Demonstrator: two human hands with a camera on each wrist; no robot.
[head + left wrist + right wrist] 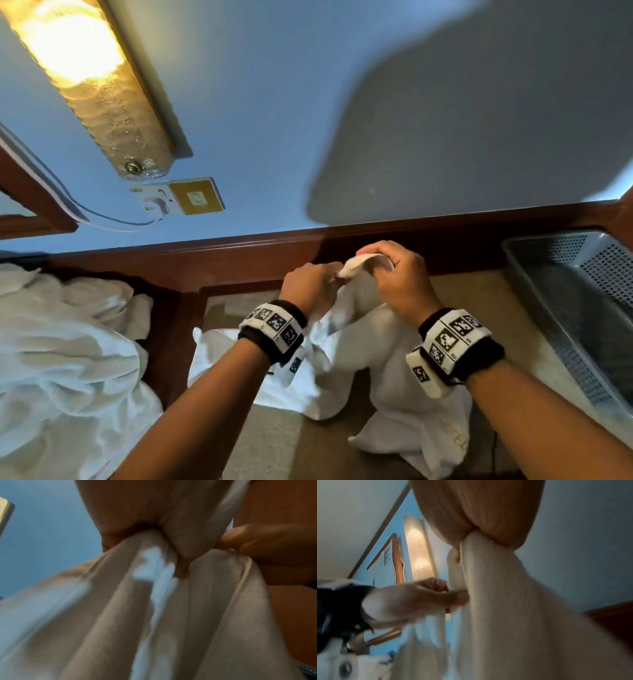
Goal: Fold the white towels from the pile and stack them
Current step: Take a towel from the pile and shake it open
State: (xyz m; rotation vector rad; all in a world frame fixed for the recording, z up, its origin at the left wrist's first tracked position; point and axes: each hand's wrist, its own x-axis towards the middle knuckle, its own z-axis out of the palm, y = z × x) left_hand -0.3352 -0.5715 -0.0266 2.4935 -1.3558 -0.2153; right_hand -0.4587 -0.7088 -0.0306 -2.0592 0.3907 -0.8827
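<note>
The head camera looks forward and down from above both forearms, taking in the blue wall (308,102), the wall lamp (89,82) and the grey basket (575,308) at the right edge. The left wrist camera sits tight under the left hand (137,507), facing up along the white towel (171,615), blurred. The right wrist camera looks up likewise, very near. All three views share that towel; the right wrist view also shares the lamp.

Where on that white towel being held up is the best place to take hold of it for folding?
Probably along its top edge, coming from above, as both hands do: the left hand and right hand pinch the towel close together there, so the rest hangs down. Sliding each grip outward to a corner should spread it flat.
</note>
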